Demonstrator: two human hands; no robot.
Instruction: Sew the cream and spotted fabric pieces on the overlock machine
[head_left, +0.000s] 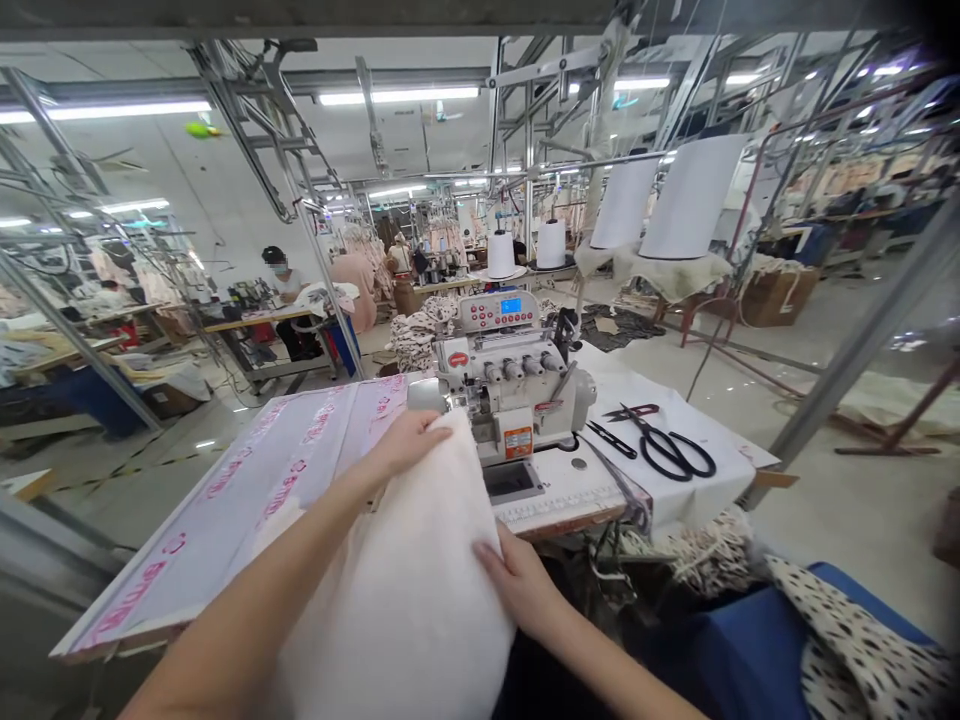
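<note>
Both my hands hold up a soft white fabric piece (397, 590) in front of an overlock sewing machine (504, 385). My left hand (409, 442) grips its upper edge, close to the machine's front. My right hand (519, 585) is at the fabric's right edge, near the table's front rim. The fabric hides the machine's left front corner. On the white cloth (697, 505) to the right lie black-handled scissors (669, 447) and small thread snips (611, 438).
A pink-marked board (225, 510) extends left of the machine. Spotted fabric (862, 650) lies on a blue seat (739, 660) at lower right. Printed fabric (420, 335) is piled behind the machine. A co-worker (289, 290) sits at a table at left. Metal poles stand around.
</note>
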